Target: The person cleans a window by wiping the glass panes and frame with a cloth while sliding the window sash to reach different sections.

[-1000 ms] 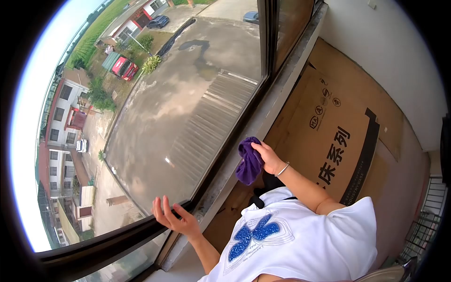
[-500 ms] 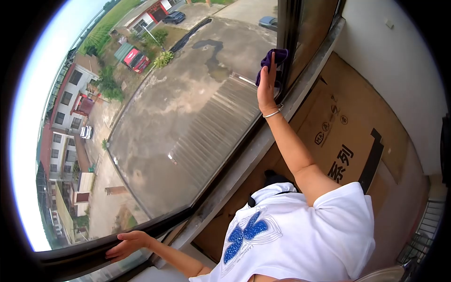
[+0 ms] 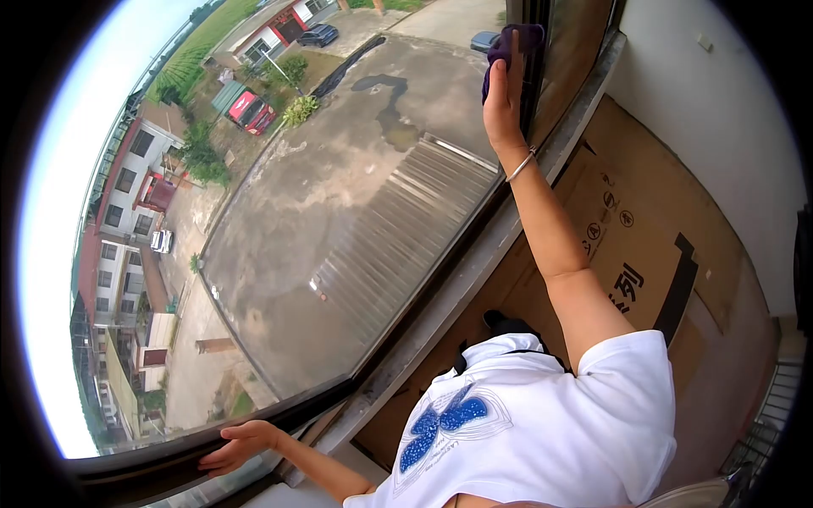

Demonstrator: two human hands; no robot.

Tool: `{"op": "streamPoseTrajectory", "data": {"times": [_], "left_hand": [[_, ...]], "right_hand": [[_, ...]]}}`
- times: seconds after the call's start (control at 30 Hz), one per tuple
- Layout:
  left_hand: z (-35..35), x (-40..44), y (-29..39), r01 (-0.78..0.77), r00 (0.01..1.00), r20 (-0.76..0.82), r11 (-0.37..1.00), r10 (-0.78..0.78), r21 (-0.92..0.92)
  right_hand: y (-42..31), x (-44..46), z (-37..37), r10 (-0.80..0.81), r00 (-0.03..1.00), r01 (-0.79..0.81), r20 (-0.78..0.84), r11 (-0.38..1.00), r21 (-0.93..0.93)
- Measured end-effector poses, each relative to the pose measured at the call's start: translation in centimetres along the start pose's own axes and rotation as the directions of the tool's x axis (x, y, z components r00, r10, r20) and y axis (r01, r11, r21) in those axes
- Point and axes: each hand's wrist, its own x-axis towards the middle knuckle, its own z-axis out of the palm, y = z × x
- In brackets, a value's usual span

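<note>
My right hand (image 3: 503,114) holds a dark purple cloth (image 3: 527,39) against the right edge of the window, where the glass meets the dark upright frame (image 3: 535,93). The thumb shows along the cloth, while most of the other fingers are hidden behind the hand. At the lower left, my left hand (image 3: 244,445) rests by the dark window frame (image 3: 140,466) with its fingers stretched out and nothing in it. Between the two hands spreads the large window pane (image 3: 279,330), with a paved yard seen through it.
A narrow sill (image 3: 440,317) runs along the window's inner side. Flattened cardboard (image 3: 652,195) with black print covers the floor beside a white wall (image 3: 703,102). A wire rack (image 3: 762,415) stands at the lower right. Outside are buildings, parked vehicles and a corrugated roof (image 3: 406,237).
My right hand has slid up along the window's right edge with the purple cloth, the arm reaching further out. My left hand has stayed nearly in place at the lower frame.
</note>
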Motion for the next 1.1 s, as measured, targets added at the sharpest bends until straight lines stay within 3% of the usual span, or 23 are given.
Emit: {"op": "streamPoseTrajectory", "data": {"times": [0.07,0.2,0.27,0.37,0.43,0.5,0.57,0.63,0.7,0.77,0.83,0.9,0.93,1.0,1.03,1.1], "left_hand": [[0.1,0.0,0.1,-0.009,1.0,-0.005,1.0,0.009,-0.004],[-0.3,0.2,0.2,-0.009,1.0,0.022,0.999,0.01,-0.031],[-0.3,0.1,-0.3,-0.028,0.999,0.019,0.999,0.029,-0.028],[-0.5,0.3,0.0,-0.027,0.999,0.025,0.999,0.028,-0.034],[-0.3,0.1,-0.2,-0.048,0.998,0.041,0.999,0.048,0.007],[-0.1,-0.1,-0.5,-0.051,0.998,0.039,0.999,0.051,0.012],[0.0,-0.3,-0.7,-0.043,0.998,0.04,0.999,0.043,0.013],[0.0,-0.2,-0.6,-0.041,0.999,0.033,0.999,0.04,0.015],[0.1,-0.3,-0.6,-0.031,0.999,0.035,0.999,0.03,0.018],[-0.1,-0.3,-0.4,-0.028,0.999,0.034,0.999,0.028,0.018],[-0.1,-0.1,-0.1,-0.026,0.999,0.02,0.999,0.025,0.02],[-0.1,-0.2,-0.4,-0.039,0.999,0.029,0.999,0.039,0.0],[-0.2,-0.2,-0.5,-0.041,0.999,0.029,0.999,0.041,0.0],[-0.2,-0.2,-0.6,-0.052,0.998,0.033,0.999,0.051,0.009],[-0.2,-0.2,-0.6,-0.047,0.998,0.029,0.999,0.047,0.011],[-0.2,-0.1,-0.6,-0.047,0.998,0.05,0.999,0.047,-0.006]], "right_hand": [[-2.3,0.9,2.1,-0.279,0.96,0.271,-0.013,0.942,-0.2],[-10.5,-10.1,6.6,-0.345,0.881,0.414,0.323,0.894,-0.174],[-11.4,-16.4,6.9,-0.445,0.716,0.53,0.538,0.848,-0.004],[-10.6,-19.3,6.0,-0.58,0.432,0.628,0.691,0.743,0.231],[-9.2,-17.2,4.8,-0.563,0.458,0.643,0.688,0.744,0.18],[-8.0,-13.3,3.7,-0.483,0.591,0.619,0.646,0.785,0.021],[-8.1,-7.5,3.3,-0.399,0.765,0.534,0.505,0.831,-0.152],[-8.1,-2.2,3.9,-0.3,0.913,0.345,0.277,0.929,-0.131],[-9.3,0.4,5.7,-0.306,0.951,0.31,0.047,0.94,-0.141],[-12.2,-0.1,7.6,-0.402,0.915,0.403,0.036,0.904,-0.144],[-15.7,-3.7,8.9,-0.491,0.847,0.521,0.204,0.842,-0.139],[-17.2,-8.8,9.5,-0.583,0.705,0.626,0.404,0.779,0.033],[-17.5,-10.8,9.7,-0.631,0.65,0.646,0.425,0.752,0.129],[-16.4,-14.0,9.2,-0.678,0.447,0.663,0.584,0.689,0.293],[-15.5,-14.8,8.6,-0.698,0.356,0.728,0.622,0.624,0.284],[-13.3,-14.9,7.5,-0.696,0.423,0.713,0.58,0.651,0.261]]}}
